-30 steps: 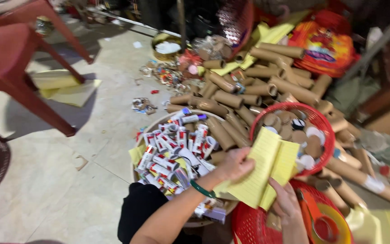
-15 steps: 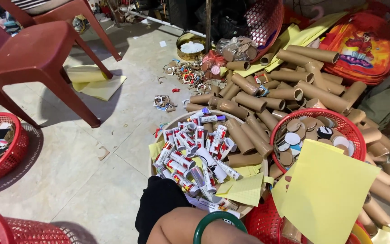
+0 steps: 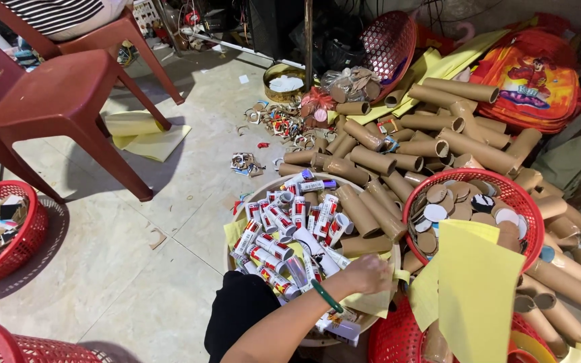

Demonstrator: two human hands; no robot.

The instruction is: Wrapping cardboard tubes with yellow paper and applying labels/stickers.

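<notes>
My left hand (image 3: 368, 272), a green bangle on its wrist, reaches into a round pale tray (image 3: 267, 186). Its fingers are curled on a yellow paper sheet (image 3: 371, 302) that lies at the tray's near edge. Several red-and-white wrapped tubes (image 3: 280, 232) and plain cardboard tubes (image 3: 364, 212) fill the tray. A larger stack of yellow sheets (image 3: 475, 296) stands upright in the right foreground. My right hand is hidden behind it.
A red basket of cardboard discs (image 3: 506, 183) sits right of the tray, with a pile of long cardboard tubes (image 3: 438, 138) behind it. A red plastic chair (image 3: 62, 94) and a red basket of scraps (image 3: 25, 235) stand at the left. An orange backpack (image 3: 526, 81) lies far right.
My left hand has left the yellow stack and reached down onto the sheet in the tray. The view has tilted down and left, and the stack has shifted to the right foreground.
</notes>
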